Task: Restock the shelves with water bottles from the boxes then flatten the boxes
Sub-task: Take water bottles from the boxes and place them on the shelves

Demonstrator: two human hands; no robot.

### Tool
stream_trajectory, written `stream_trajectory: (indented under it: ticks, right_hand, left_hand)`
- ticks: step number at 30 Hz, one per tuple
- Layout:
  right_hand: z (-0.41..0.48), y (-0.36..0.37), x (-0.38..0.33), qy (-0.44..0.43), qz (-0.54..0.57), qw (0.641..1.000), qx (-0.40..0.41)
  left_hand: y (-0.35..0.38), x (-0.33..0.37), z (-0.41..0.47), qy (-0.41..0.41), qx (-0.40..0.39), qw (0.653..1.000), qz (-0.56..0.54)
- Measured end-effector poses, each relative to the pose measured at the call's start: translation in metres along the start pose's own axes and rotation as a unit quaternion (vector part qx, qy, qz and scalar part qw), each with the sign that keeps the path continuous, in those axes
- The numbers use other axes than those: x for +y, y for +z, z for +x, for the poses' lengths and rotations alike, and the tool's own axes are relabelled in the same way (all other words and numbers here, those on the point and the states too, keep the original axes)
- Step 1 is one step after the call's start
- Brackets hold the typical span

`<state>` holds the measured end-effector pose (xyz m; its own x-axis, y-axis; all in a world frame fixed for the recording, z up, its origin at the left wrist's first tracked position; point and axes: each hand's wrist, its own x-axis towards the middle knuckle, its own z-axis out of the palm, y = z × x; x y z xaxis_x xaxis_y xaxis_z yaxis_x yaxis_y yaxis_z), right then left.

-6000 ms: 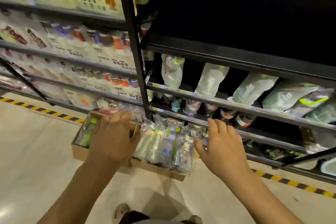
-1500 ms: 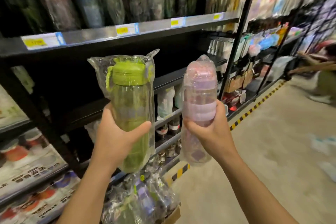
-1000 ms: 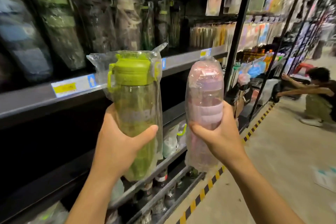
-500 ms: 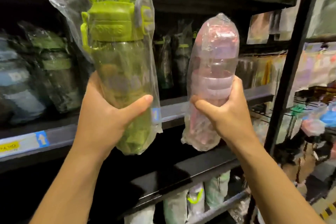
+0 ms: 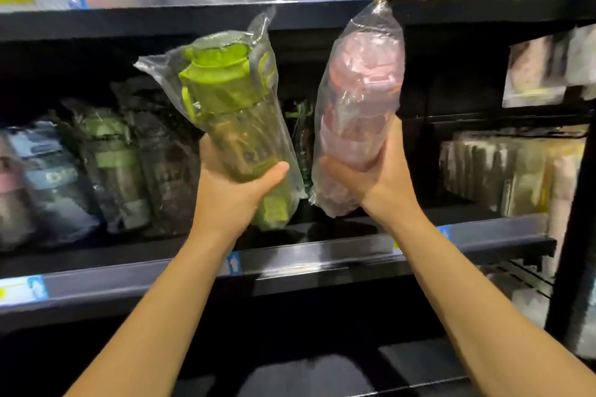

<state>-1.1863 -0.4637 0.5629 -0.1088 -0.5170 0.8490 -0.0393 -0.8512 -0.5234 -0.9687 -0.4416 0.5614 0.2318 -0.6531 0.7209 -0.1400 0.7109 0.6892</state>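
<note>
Ahead, left hand (image 5: 230, 195) gripping green bottle (image 5: 225, 97), right hand (image 5: 379, 184) gripping pink bottle (image 5: 361, 87) (both bagged), wrapped bottles (image 5: 113, 158) crowding shelf (image 5: 322, 256)

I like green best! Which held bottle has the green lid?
The bagged bottle in the left hand; its lid is bright green. The right hand holds a pink bottle.

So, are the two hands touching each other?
Apart. Head view: clear gap between left hand, gripping green-lidded wrapped bottle, and right hand, gripping pink wrapped bottle.

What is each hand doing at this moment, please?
Left hand: fingers closed around the green bottle.
Right hand: fingers closed around the pink bottle.
</note>
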Motion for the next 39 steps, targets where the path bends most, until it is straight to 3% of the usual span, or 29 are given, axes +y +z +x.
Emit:
stream_trajectory:
  ticks: [5,12,16,23,30,39]
  right_hand:
    - [0.022,-0.007,0.046,0.08,-0.069,0.994,-0.04]
    - [0.051,0.001,0.103,0.217,-0.129,0.965,-0.071]
    - [0.073,0.009,0.12,0.238,-0.107,0.962,-0.075]
    - [0.083,0.007,0.144,0.318,-0.131,0.934,-0.098]
    - [0.082,-0.001,0.145,0.32,-0.203,0.913,-0.149]
    - [0.083,-0.003,0.15,0.302,-0.264,0.903,-0.152]
  left_hand:
    - [0.021,-0.032,0.019,-0.089,-0.014,0.988,0.124]
    - [0.059,-0.071,0.046,-0.22,-0.002,0.94,0.26]
    - [0.075,-0.087,0.065,-0.268,-0.04,0.916,0.297]
    - [0.086,-0.103,0.087,-0.21,-0.009,0.932,0.296]
    - [0.081,-0.11,0.091,-0.263,-0.026,0.913,0.31]
    - [0.082,-0.123,0.093,-0.245,-0.044,0.931,0.268]
